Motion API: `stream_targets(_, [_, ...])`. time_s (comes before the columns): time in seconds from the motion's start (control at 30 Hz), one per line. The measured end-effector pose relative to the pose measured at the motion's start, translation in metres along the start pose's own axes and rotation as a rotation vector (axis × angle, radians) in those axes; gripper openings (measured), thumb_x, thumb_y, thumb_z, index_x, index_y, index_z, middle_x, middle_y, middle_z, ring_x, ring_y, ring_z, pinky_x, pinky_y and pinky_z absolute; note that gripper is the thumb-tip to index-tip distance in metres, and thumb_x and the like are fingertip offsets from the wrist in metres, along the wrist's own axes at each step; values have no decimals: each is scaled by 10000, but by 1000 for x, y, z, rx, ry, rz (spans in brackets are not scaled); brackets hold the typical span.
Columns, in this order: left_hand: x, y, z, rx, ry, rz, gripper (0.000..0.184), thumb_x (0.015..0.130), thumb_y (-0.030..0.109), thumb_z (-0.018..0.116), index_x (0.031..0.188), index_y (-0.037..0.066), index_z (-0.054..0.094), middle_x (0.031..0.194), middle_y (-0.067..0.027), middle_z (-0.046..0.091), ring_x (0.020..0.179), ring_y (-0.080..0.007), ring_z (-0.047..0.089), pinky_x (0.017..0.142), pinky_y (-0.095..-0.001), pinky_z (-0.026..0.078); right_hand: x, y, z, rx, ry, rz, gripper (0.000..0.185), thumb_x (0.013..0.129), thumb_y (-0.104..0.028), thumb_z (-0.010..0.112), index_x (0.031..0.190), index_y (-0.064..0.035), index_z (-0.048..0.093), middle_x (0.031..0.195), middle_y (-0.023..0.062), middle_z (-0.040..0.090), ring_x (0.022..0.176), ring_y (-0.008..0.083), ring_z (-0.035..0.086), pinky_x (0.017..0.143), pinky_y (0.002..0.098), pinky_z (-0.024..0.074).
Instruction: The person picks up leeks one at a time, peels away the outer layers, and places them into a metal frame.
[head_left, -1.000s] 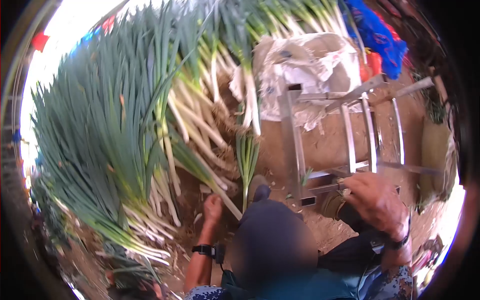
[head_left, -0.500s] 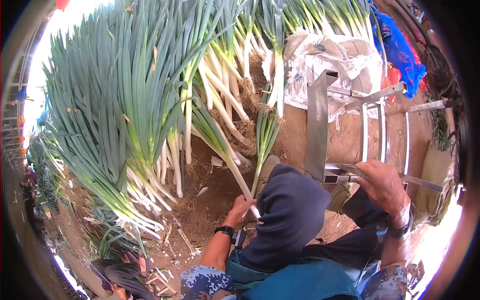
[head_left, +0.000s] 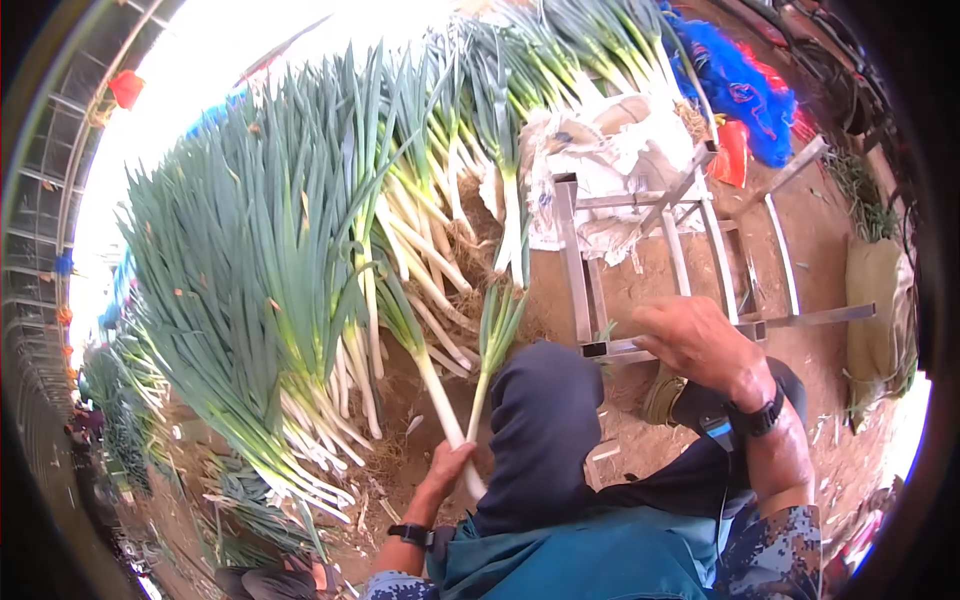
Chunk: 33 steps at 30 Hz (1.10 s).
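My left hand (head_left: 447,468) is closed round the white lower stalk of a leek (head_left: 440,402), beside my knee. The leek's green leaves point up and away. A second leek (head_left: 492,345) runs down close to the same hand; whether the fingers hold it too cannot be made out. My right hand (head_left: 695,338) has its fingers curled together above the near end of a metal frame (head_left: 720,255); anything between the fingertips is hidden. A large pile of green and white leeks (head_left: 250,270) lies at the left.
A crumpled white sack (head_left: 600,150) lies beyond the metal frame. Blue netting (head_left: 745,90) and a red bag (head_left: 730,155) are at the upper right. A rolled greenish sack (head_left: 875,320) stands at the right. Another person's dark-clothed legs (head_left: 275,582) show at the bottom left.
My left hand has closed on the leek stalk and drawn it toward my knee. My right hand has lifted away from the metal frame's bar and moved left. The camera view has shifted.
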<state>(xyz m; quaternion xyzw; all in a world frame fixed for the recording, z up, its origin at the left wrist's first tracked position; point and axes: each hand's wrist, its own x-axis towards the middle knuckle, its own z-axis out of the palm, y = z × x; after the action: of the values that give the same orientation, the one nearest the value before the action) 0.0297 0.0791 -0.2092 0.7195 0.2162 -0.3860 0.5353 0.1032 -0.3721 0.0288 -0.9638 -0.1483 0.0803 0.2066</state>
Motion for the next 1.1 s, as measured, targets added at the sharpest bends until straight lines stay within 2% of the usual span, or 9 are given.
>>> stream_targets(0.13, [-76,89,-45,-28,-66,-53,243,941,260,607,945,17,606,751,-58,626,597,-153,580,560,-315,485,1,-5,-12,96,115,-139,168,872,-193,662,929,-55,584,831,159,612,812,385,625,708,486,491])
stream_targets(0.2, [-109,127,-52,-591,-190,-168,279,949,263,579,1006,-10,566,735,-52,592,590,-149,549,560,-317,471,6,-15,-22,165,217,-210,178,862,-193,670,943,-52,597,822,161,620,813,387,634,704,481,502])
stream_targets(0.27, [-154,166,-44,-528,-169,14,292,963,251,542,1041,-30,534,776,-56,569,636,-136,524,624,-324,468,7,-30,-28,161,284,-266,188,853,-190,674,965,-52,611,819,165,625,823,385,642,700,473,512])
stream_targets(0.47, [-230,210,-19,-461,-314,32,357,995,284,496,1094,-58,523,857,-103,592,651,-180,568,662,-353,498,6,-114,-9,113,220,-437,261,844,-150,652,1083,-49,627,945,165,639,853,371,668,725,442,550])
stream_targets(0.63, [-304,214,-15,-464,-346,87,401,1002,309,469,1115,-71,530,847,-136,605,655,-215,608,697,-401,532,9,-185,60,12,119,-597,777,771,-155,752,1429,2,370,1190,202,559,961,338,669,743,410,566])
stream_targets(0.73, [-324,192,-21,-504,-355,140,430,996,309,468,1159,-84,526,891,-154,625,683,-236,624,717,-399,542,34,-207,92,45,265,-605,361,771,-141,696,1082,-8,569,906,152,611,752,345,668,625,437,545])
stream_targets(0.83, [-338,173,-38,-516,-397,159,462,992,308,460,1203,-99,518,987,-221,643,781,-279,651,762,-422,550,40,-214,85,142,458,-687,211,760,-136,671,912,-36,563,784,129,593,654,339,647,580,449,525])
stream_targets(0.93, [-362,144,-50,-573,-355,285,514,988,327,473,1241,-120,494,1014,-260,634,838,-325,658,787,-458,560,63,-195,57,34,576,-504,183,784,-138,667,924,-55,583,782,135,609,652,330,653,572,446,528])
stream_targets(1.1, [-384,119,-42,-476,-187,190,518,938,307,570,1248,-104,518,979,-183,635,800,-215,615,733,-350,524,82,-133,-52,500,755,-94,187,869,-154,624,966,0,670,702,151,674,588,229,666,554,393,543])
